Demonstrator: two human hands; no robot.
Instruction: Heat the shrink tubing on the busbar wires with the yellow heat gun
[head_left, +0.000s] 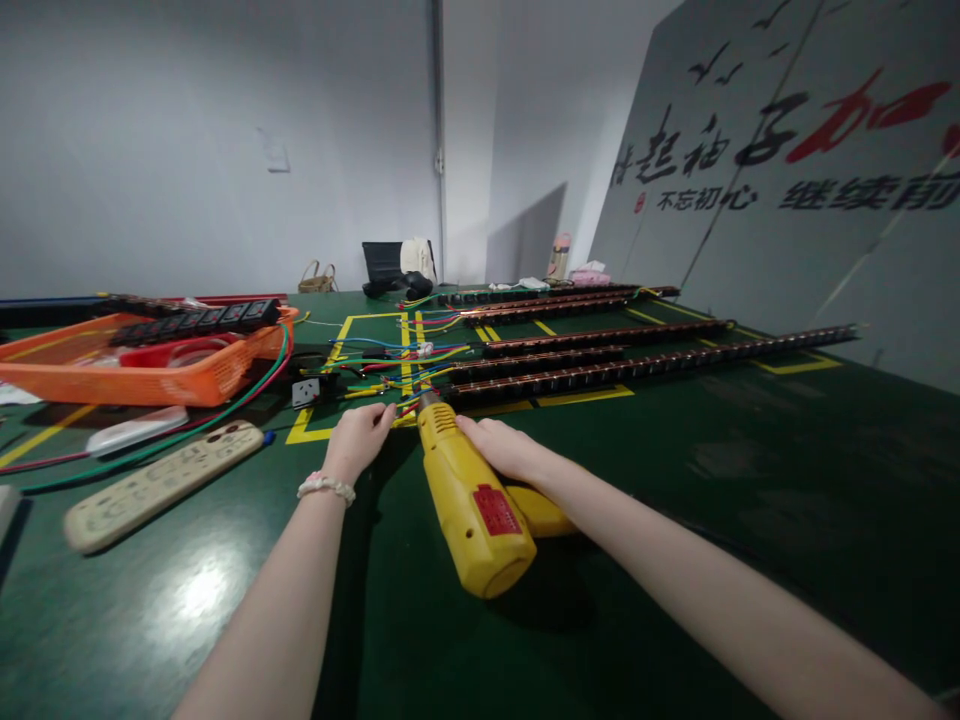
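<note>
A yellow heat gun (469,500) with a red vent lies in the middle of the view, its metal nozzle pointing away at coloured wires (409,408). My left hand (361,437), with a bracelet at the wrist, is closed in a pinch at the wire ends, left of the nozzle; its fingertips meet the wires. My right hand (499,445) rests against the right side of the heat gun's barrel, and its fingers are mostly hidden. Just beyond both hands, long black strips (555,378) with wires at their left ends lie across the table.
On the left are an orange basket (187,385) holding black socket strips, a beige power strip (169,485), a white case (137,432) and a black plug block (305,392). Green and red cables curve around them. A bottle (559,258) stands at the back.
</note>
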